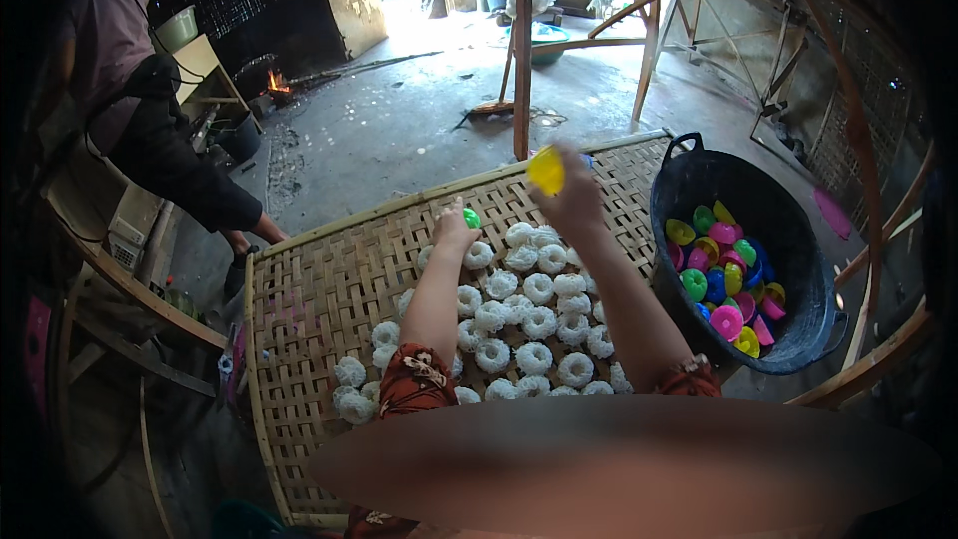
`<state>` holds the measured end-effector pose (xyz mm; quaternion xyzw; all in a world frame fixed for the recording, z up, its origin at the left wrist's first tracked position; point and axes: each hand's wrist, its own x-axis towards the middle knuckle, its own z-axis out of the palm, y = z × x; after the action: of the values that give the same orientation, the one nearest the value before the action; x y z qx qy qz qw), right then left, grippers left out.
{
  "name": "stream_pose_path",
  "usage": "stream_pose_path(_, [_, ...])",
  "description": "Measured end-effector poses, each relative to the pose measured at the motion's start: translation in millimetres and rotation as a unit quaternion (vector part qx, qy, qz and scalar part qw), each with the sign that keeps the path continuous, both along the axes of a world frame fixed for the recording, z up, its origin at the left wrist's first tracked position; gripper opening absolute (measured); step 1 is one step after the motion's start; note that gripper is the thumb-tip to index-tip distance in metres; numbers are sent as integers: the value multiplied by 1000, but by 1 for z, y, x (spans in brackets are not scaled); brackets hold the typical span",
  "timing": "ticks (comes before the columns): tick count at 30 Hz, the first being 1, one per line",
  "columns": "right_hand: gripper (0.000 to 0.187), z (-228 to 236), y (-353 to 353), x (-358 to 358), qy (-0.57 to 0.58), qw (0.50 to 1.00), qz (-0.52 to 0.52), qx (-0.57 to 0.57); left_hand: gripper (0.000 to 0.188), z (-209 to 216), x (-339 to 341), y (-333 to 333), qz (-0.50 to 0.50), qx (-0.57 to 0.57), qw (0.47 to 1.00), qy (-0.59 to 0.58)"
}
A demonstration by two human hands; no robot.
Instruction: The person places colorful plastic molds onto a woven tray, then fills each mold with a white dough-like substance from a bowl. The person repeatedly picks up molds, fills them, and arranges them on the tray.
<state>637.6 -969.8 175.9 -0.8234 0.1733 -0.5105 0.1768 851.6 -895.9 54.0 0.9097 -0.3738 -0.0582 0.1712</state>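
Note:
My right hand [573, 202] is raised over the far part of a woven bamboo mat [329, 269], its fingers closed round a yellow plastic mould [546, 171]. A bit of blue shows beside that hand, too small to name. Low over the mat, my left hand [455, 227] has its fingers on a green plastic mould [471, 219]; its grip is partly hidden. White rings of fine strands [537, 322] lie in rough rows between and below my forearms. Some of them are hidden behind my arms.
A black two-handled tub [798, 334] holding many coloured plastic moulds [726, 322] stands to the right of the mat. Beyond the mat rises a wooden post [521, 60]. Another person [150, 110] stands at the left, near a small fire [277, 83].

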Motion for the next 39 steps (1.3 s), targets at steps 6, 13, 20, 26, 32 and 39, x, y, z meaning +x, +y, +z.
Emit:
stream_pose_path(6, [69,79,21,-146,58,866,-468,-166,98,22,8,17,35,-158,986,43])
stream_pose_path(13, [40,36,23,-90,-51,984,-141,-96,95,64,-15,38,5,-326,855,404])
stream_pose_path(20, [27,-120,-173,64,-71,803,-244,539,78,132,-83,216,-67,-359,837,407])
stream_pose_path(26, [32,-197,-278,83,87,819,-313,472,71,147,-135,408,160,-458,781,392])
stream_pose_path(32, [19,-180,-249,108,-27,845,-174,505,45,137,-185,548,383,-517,723,252])
stream_pose_path(39, [44,-144,-204,117,113,869,-152,456,42,127,-188,566,347,-542,704,302])
